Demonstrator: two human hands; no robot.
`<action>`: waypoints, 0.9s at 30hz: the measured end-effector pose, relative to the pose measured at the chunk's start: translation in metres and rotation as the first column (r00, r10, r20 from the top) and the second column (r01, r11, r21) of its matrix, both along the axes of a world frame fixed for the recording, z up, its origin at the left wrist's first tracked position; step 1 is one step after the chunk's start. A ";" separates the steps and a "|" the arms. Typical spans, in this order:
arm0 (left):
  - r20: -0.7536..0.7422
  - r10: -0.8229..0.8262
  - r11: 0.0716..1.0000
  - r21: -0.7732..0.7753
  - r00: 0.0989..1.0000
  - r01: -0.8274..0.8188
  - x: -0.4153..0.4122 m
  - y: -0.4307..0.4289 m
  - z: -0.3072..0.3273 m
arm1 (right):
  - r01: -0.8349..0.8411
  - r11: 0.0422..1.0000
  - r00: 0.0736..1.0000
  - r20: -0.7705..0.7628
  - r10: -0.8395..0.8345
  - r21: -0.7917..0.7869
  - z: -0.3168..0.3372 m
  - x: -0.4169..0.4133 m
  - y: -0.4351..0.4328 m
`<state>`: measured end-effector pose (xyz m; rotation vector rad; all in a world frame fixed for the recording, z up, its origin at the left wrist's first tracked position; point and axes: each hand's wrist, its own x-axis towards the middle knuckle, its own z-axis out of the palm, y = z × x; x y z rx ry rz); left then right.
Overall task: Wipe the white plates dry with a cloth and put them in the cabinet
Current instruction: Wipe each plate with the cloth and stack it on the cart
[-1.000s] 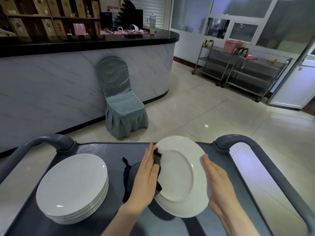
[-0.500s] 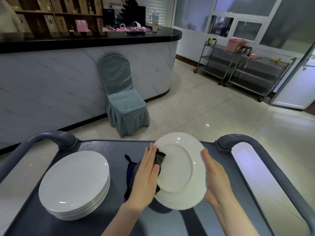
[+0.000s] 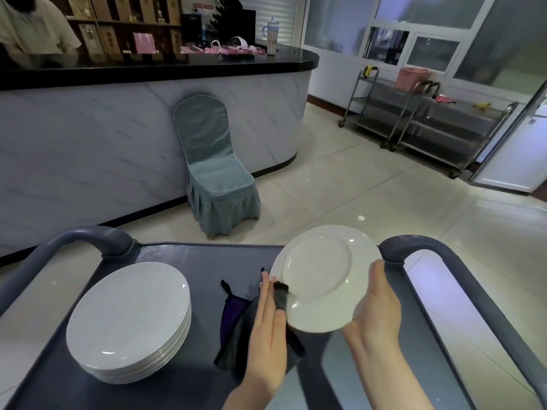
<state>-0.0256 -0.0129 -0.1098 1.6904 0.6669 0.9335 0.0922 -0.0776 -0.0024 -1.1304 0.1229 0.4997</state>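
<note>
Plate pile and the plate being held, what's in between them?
The dark cloth and the left hand pressing it against the plate; the head view shows it.

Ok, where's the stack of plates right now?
Head view: the stack of plates sits on the left of the cart, just left of the dark cloth.
</note>
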 end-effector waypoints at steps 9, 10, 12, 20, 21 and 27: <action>-0.189 -0.077 0.832 0.529 0.979 0.168 0.019 -0.032 0.014 | -0.052 0.998 0.995 0.081 0.055 -0.035 0.003 -0.013 0.009; -0.226 -0.101 0.813 0.543 0.969 0.212 0.020 -0.028 0.016 | -0.086 0.995 0.991 0.094 0.090 -0.047 0.000 -0.014 0.007; -0.314 -0.116 0.800 0.533 0.942 0.276 0.019 -0.018 0.022 | -0.162 0.984 0.974 0.149 0.173 -0.079 -0.004 -0.018 0.004; -0.220 -0.244 0.854 0.413 0.945 0.316 0.021 0.008 0.069 | -0.294 0.938 0.904 0.263 0.336 -0.184 -0.015 -0.043 -0.001; -0.226 -0.238 0.856 0.411 0.945 0.314 0.020 0.006 0.070 | -0.295 0.937 0.907 0.255 0.335 -0.186 -0.012 -0.041 -0.001; -0.340 -0.173 0.776 0.531 0.925 0.340 0.015 -0.017 0.045 | -0.259 0.951 0.939 0.185 0.289 -0.170 -0.005 -0.028 -0.002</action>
